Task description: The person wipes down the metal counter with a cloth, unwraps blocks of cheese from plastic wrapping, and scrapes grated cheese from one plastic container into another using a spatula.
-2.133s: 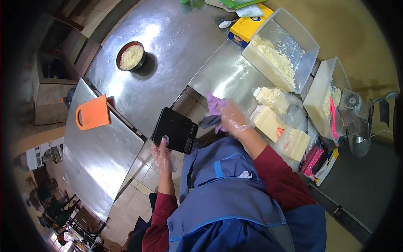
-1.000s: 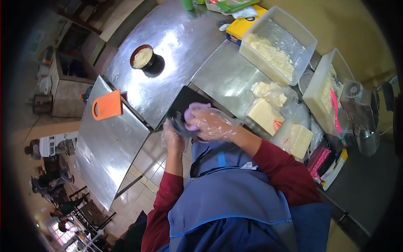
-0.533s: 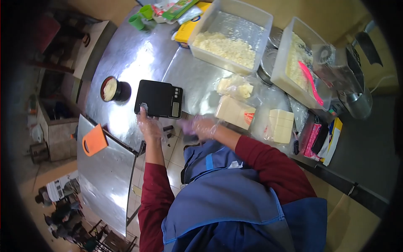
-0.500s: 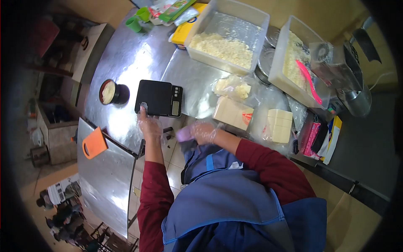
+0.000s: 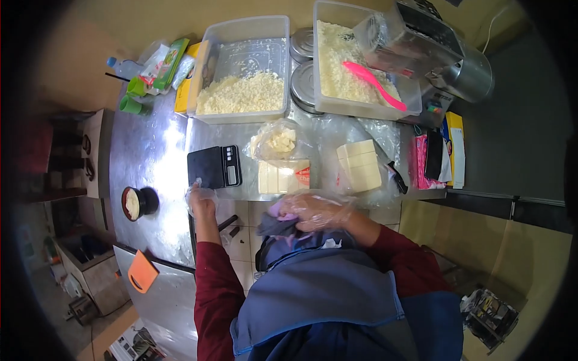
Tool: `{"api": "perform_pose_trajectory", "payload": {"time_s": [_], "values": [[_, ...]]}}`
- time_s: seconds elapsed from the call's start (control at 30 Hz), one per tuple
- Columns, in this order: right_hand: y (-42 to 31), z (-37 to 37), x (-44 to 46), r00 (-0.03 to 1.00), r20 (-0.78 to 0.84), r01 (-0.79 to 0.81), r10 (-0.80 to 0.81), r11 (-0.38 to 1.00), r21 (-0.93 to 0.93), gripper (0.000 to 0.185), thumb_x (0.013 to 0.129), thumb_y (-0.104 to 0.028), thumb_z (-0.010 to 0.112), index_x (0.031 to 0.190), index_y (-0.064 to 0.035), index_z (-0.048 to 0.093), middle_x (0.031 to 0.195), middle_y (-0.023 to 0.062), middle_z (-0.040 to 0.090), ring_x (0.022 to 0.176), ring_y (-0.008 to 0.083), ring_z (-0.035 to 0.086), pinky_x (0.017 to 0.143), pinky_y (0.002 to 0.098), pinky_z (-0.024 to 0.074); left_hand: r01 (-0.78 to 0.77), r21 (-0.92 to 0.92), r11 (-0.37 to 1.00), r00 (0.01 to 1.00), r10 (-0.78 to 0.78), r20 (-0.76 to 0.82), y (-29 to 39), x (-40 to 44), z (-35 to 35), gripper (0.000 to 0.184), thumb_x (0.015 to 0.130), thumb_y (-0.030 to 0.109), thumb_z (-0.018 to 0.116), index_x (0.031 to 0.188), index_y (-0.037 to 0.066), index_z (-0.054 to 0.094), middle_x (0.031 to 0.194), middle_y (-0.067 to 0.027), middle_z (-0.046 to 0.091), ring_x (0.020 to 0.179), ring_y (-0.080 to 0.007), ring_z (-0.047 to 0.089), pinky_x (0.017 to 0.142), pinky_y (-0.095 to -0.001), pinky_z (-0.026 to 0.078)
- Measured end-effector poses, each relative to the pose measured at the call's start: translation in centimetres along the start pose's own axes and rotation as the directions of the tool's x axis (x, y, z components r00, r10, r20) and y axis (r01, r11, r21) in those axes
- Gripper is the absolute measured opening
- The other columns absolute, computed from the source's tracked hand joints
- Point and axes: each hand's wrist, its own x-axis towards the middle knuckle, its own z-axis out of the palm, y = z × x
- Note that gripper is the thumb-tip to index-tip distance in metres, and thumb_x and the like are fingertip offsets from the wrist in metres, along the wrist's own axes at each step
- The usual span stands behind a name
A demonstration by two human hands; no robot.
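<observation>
My left hand [image 5: 203,201], in a clear plastic glove, grips the near edge of a black digital kitchen scale [image 5: 206,167], thumb on top; its other fingers are partly hidden. The scale's platform carries nothing, and its display and buttons are on the right side. In my gloved right hand [image 5: 316,212] is a bunched purple and grey cloth [image 5: 279,224], held in front of my apron by the table edge. Just beyond that hand lies a cut pale block in a wrapper with red print [image 5: 283,175]. Another scored pale block [image 5: 359,165] sits on plastic film to the right.
Two clear tubs of pale grated food, a left tub [image 5: 241,117] and a right tub [image 5: 367,111] with a pink spatula [image 5: 374,86], stand behind. A knife [image 5: 397,176] lies right. A dark bowl [image 5: 138,203] and an orange cutting board [image 5: 142,272] are at left.
My view has turned, so the table appears rotated. The scale is now right of the table seam, still in my left hand. My right hand stays on the cloth, now nearer the wrapped block.
</observation>
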Motion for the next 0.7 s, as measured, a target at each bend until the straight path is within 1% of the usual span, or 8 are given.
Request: {"api": "perform_pose_trajectory", "payload": {"time_s": [0.1, 0.17, 0.27, 0.33, 0.4, 0.47, 0.57, 0.7], "values": [[-0.3, -2.8, -2.9, 0.977, -0.161, 0.129, -0.137, 0.990, -0.059, 0.039, 0.063, -0.001, 0.057, 0.102, -0.0009, 0.060, 0.104, 0.0169, 0.060, 0.099, 0.0329, 0.058, 0.091, 0.0373, 0.0450, 0.039, 0.183, 0.982, 0.970, 0.007, -0.244, 1.5, -3.8, 2.3, 0.029, 0.085, 0.015, 0.059, 0.112, 0.005, 0.055, 0.110, -0.0125, 0.059, 0.098, -0.0281, 0.057, 0.087, -0.0417, 0.048], [-2.4, -5.9, -4.4, 0.986, -0.151, -0.063, 0.069, 0.997, 0.043, 0.042, 0.064, 0.000, 0.056, 0.106, -0.0013, 0.060, 0.107, 0.0167, 0.061, 0.100, 0.0327, 0.059, 0.093, 0.0373, 0.0443, 0.020, 0.309, 0.951, 0.979, 0.044, -0.198, 2.1, -6.1, 1.2, 0.044, 0.084, 0.019, 0.060, 0.123, 0.004, 0.049, 0.122, -0.0150, 0.053, 0.107, -0.0280, 0.053, 0.093, -0.0422, 0.044], [-1.1, -8.9, -5.6, 0.934, -0.329, -0.195, 0.139, 0.970, -0.144, 0.041, 0.064, 0.001, 0.056, 0.104, -0.0011, 0.063, 0.110, 0.0152, 0.061, 0.102, 0.0297, 0.059, 0.095, 0.0367, 0.0433, -0.049, 0.386, 0.921, 0.945, 0.168, -0.280, 1.7, -12.8, 2.3, 0.051, 0.087, 0.018, 0.059, 0.135, 0.012, 0.040, 0.119, -0.0114, 0.055, 0.106, -0.0257, 0.054, 0.089, -0.0404, 0.045], [2.4, -9.1, -5.0, 0.780, -0.565, -0.353, 0.269, 0.935, -0.043, 0.040, 0.070, -0.004, 0.056, 0.110, -0.0021, 0.062, 0.107, 0.0163, 0.062, 0.103, 0.0323, 0.059, 0.091, 0.0384, 0.0455, -0.162, 0.459, 0.874, 0.951, 0.263, -0.165, -1.5, -11.6, -4.9, 0.053, 0.088, 0.017, 0.059, 0.137, 0.014, 0.039, 0.121, -0.0116, 0.054, 0.106, -0.0246, 0.054, 0.088, -0.0394, 0.046], [5.1, -9.7, -1.5, 0.657, -0.652, -0.610, 0.379, 0.776, -0.163, 0.040, 0.075, -0.009, 0.056, 0.114, -0.0035, 0.060, 0.110, 0.0199, 0.061, 0.106, 0.0373, 0.057, 0.092, 0.0413, 0.0450, -0.276, 0.512, 0.814, 0.937, 0.347, -0.046, -2.6, -12.1, -7.3, 0.056, 0.088, 0.015, 0.059, 0.139, 0.016, 0.038, 0.124, -0.0118, 0.052, 0.106, -0.0236, 0.054, 0.087, -0.0383, 0.046], [9.0, -8.8, 2.2, 0.583, -0.704, -0.700, 0.405, 0.691, -0.181, 0.039, 0.077, -0.009, 0.055, 0.116, -0.0055, 0.060, 0.113, 0.0218, 0.060, 0.111, 0.0377, 0.055, 0.095, 0.0432, 0.0431, -0.022, 0.538, 0.842, 0.987, 0.102, -0.121, -3.3, -15.2, -6.0, 0.060, 0.089, 0.011, 0.054, 0.143, 0.006, 0.029, 0.147, -0.0143, 0.033, 0.129, -0.0272, 0.040, 0.107, -0.0384, 0.031], [14.6, -6.7, 4.9, 0.605, -0.682, -0.730, 0.411, 0.628, -0.269, 0.035, 0.080, -0.009, 0.053, 0.113, -0.0072, 0.062, 0.115, 0.0221, 0.059, 0.114, 0.0374, 0.053, 0.097, 0.0437, 0.0426, 0.122, 0.597, 0.793, 0.992, -0.101, -0.069, -4.3, -15.8, -8.9, 0.056, 0.090, 0.004, 0.050, 0.143, 0.005, 0.031, 0.146, -0.0136, 0.036, 0.127, -0.0258, 0.042, 0.107, -0.0371, 0.031], [13.6, -3.6, 3.8, 0.592, -0.672, -0.785, 0.444, 0.506, -0.357, 0.025, 0.083, -0.009, 0.050, 0.103, -0.0034, 0.065, 0.117, 0.0193, 0.058, 0.110, 0.0377, 0.056, 0.093, 0.0464, 0.0449, 0.163, 0.668, 0.726, 0.984, -0.165, -0.061, -3.9, -17.1, -12.6, 0.051, 0.092, 0.005, 0.049, 0.141, 0.007, 0.036, 0.141, -0.0126, 0.042, 0.121, -0.0238, 0.049, 0.100, -0.0343, 0.038]]}}
